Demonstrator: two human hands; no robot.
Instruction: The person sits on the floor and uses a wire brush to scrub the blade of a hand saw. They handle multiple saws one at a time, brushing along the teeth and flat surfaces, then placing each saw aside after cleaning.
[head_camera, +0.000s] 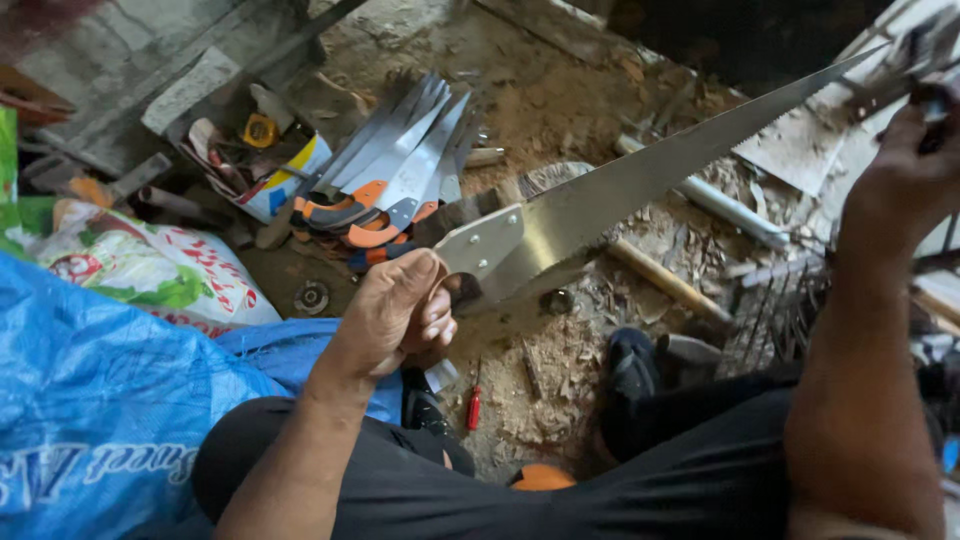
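While seated, left hand (395, 315) clenched on saw blade (600, 195) heel, right hand (910, 170) gripping near tip, grasp unclear

Dim daylight, glare on saw blade (600, 205) (bright streak), blurred right edge, soft shadows

Left hand (400, 310) in a closed fist, low; right hand (910, 180) raised, fingers curled.

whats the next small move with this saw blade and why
Probably steady the long shiny steel saw blade before working it: the left hand grips only its wide handle end, while the narrow tip floats near the right hand, which seems to hold a small dark tool; what kind, I cannot tell.
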